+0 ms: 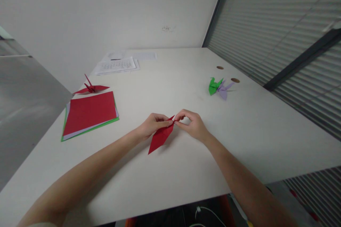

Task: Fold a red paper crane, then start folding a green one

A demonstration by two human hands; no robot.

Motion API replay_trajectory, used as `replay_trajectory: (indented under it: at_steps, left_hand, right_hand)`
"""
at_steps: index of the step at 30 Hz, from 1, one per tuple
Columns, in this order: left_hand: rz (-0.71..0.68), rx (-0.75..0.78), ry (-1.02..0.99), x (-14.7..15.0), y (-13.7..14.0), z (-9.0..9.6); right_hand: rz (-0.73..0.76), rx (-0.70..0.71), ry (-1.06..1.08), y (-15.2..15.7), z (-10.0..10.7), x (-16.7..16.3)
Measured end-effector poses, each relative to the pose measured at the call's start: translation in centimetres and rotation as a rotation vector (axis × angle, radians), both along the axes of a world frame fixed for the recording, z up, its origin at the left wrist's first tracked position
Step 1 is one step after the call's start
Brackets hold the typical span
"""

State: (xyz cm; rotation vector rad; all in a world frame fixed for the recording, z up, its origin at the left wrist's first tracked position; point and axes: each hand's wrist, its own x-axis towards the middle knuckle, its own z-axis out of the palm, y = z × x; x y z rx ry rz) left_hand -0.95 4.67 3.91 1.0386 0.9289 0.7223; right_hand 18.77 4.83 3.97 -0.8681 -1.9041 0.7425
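Note:
A piece of folded red origami paper (161,137), long and pointed, is held between my two hands just above the white table. My left hand (153,125) pinches it near its upper end, thumb on top. At that same end, the thumb and fingertips of my right hand (192,124) are closed on a narrow tip of the paper. The lower point of the paper slants down toward me, to the left. My fingertips partly hide the small folds where both hands meet.
On the left lie stacked red, lilac and green paper sheets (92,110), with a red paper crane (91,88) behind. A green crane (214,86) and a lilac crane (223,91) sit at right, near two round holes in the table (170,78). Written sheets (117,65) lie at the back.

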Motion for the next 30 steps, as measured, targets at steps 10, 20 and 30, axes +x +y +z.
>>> replay_trajectory:
  at_steps: [10,20,30]
  left_hand:
    - [-0.014,0.007,0.032,-0.1,0.0,0.2]
    - [0.038,0.0,-0.036,-0.1,0.0,0.1]
    - [0.144,0.032,-0.073,0.2,-0.2,0.4]
  right_hand:
    - [-0.013,0.037,0.004,-0.1,0.0,-0.1]
    - [-0.097,0.116,0.124,-0.4,-0.6,-0.9]
    - [-0.138,0.124,0.101,-0.8,-0.7,-1.3]
